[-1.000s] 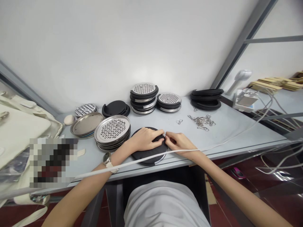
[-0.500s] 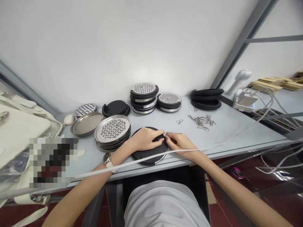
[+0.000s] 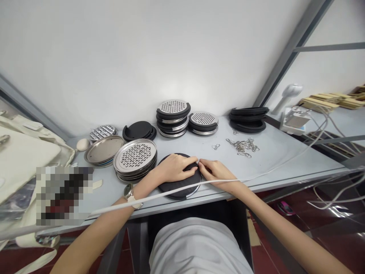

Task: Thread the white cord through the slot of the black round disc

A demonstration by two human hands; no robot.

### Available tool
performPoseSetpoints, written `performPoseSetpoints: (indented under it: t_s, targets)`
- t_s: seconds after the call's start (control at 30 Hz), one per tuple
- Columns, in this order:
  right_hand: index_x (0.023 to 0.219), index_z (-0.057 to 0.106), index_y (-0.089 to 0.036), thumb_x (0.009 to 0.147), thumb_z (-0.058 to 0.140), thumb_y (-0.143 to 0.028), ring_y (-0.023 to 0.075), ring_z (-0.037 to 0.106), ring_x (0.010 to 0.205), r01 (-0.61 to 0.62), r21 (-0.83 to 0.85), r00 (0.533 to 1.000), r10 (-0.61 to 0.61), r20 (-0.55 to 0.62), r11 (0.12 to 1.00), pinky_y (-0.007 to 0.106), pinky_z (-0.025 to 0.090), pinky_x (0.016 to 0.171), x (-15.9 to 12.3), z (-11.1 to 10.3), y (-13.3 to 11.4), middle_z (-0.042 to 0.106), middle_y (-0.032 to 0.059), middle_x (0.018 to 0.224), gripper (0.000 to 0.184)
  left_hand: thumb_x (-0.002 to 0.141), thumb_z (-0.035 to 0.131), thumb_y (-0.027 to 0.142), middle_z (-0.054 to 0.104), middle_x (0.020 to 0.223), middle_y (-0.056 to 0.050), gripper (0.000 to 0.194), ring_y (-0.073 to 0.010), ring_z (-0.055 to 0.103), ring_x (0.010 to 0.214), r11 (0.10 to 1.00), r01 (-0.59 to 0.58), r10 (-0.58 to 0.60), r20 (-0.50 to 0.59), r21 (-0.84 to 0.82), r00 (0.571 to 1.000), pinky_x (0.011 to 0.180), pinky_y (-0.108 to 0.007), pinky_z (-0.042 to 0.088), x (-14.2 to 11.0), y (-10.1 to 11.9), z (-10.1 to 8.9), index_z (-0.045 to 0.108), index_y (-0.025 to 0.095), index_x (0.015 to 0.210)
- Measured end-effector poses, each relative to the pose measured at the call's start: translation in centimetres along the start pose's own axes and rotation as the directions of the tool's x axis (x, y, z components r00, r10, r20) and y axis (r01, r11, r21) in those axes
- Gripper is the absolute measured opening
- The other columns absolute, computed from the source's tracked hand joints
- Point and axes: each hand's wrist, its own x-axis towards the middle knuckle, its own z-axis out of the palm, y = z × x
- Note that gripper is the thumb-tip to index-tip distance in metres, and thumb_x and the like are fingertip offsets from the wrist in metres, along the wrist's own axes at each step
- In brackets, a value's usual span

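Observation:
A round black disc with a shiny metal rim lies flat near the front edge of the table. My left hand rests over it, its thumb and forefinger closed at the disc's right edge. At that same edge, my right hand pinches a tiny shiny piece, mostly hidden by the fingertips. Just left of the disc stands a stack of round metal grater plates. Beyond my right hand lies a loose heap of small metal clips, with a single clip apart from it.
Stacks of grater plates in black holders stand along the wall, with black rings at right. Plain metal plates and black lids are at left. A white cable crosses over my forearms. A cream bag sits far left.
Both hands stay at the disc's right edge; the right fingertips have shifted very slightly, and less of the shiny piece shows between them. The view has moved a touch.

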Motion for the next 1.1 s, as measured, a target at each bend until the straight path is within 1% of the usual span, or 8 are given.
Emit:
performPoseSetpoints:
  t_s: [0.27, 0.6, 0.83, 1.1]
  targets:
    - [0.077, 0.053, -0.018, 0.095, 0.029, -0.031, 0.0131, 0.053, 0.057, 0.012, -0.013, 1.0, -0.012, 0.004, 1.0, 0.024, 0.034, 0.058, 0.02, -0.14, -0.14, 0.062, 0.0034, 0.069, 0.032, 0.092, 0.043, 0.033, 0.064, 0.072, -0.001, 0.019, -0.0156, 0.06, 0.063, 1.0, -0.001, 0.001, -0.004, 0.011, 1.0, 0.057, -0.024, 0.036, -0.01, 0.06, -0.01, 0.054, 0.02, 0.101]
    - [0.077, 0.054, -0.019, 0.095, 0.031, -0.029, 0.0131, 0.053, 0.056, 0.015, -0.017, 1.0, -0.015, 0.002, 1.0, 0.023, 0.034, 0.057, 0.05, -0.14, -0.14, 0.062, 0.0034, 0.068, 0.031, 0.092, 0.043, 0.033, 0.064, 0.073, -0.001, 0.019, -0.0163, 0.06, 0.063, 1.0, -0.008, 0.008, -0.008, 0.003, 1.0, 0.057, -0.024, 0.036, -0.08, 0.02, 0.03, 0.054, 0.02, 0.102]
    - [0.076, 0.052, -0.019, 0.095, 0.03, -0.031, 0.0127, 0.052, 0.056, 0.015, -0.009, 1.0, -0.015, -0.005, 1.0, 0.024, 0.033, 0.057, -0.01, -0.08, -0.11, 0.061, 0.003, 0.067, 0.032, 0.093, 0.043, 0.033, 0.067, 0.079, -0.002, 0.019, -0.0171, 0.062, 0.067, 1.0, -0.018, 0.018, -0.006, -0.01, 1.0, 0.06, -0.025, 0.036, -0.07, -0.1, 0.12, 0.053, 0.02, 0.103]
    - [0.071, 0.048, -0.019, 0.093, 0.033, -0.03, 0.0109, 0.046, 0.05, -0.004, 0.013, 0.999, 0.005, -0.042, 1.0, 0.022, 0.03, 0.052, -0.09, -0.06, -0.38, 0.056, 0.0001, 0.06, 0.029, 0.093, 0.043, 0.032, 0.066, 0.076, -0.001, 0.018, -0.0166, 0.062, 0.066, 1.0, -0.015, 0.015, -0.011, -0.003, 1.0, 0.059, -0.024, 0.036, -0.06, -0.11, 0.13, 0.053, 0.02, 0.101]
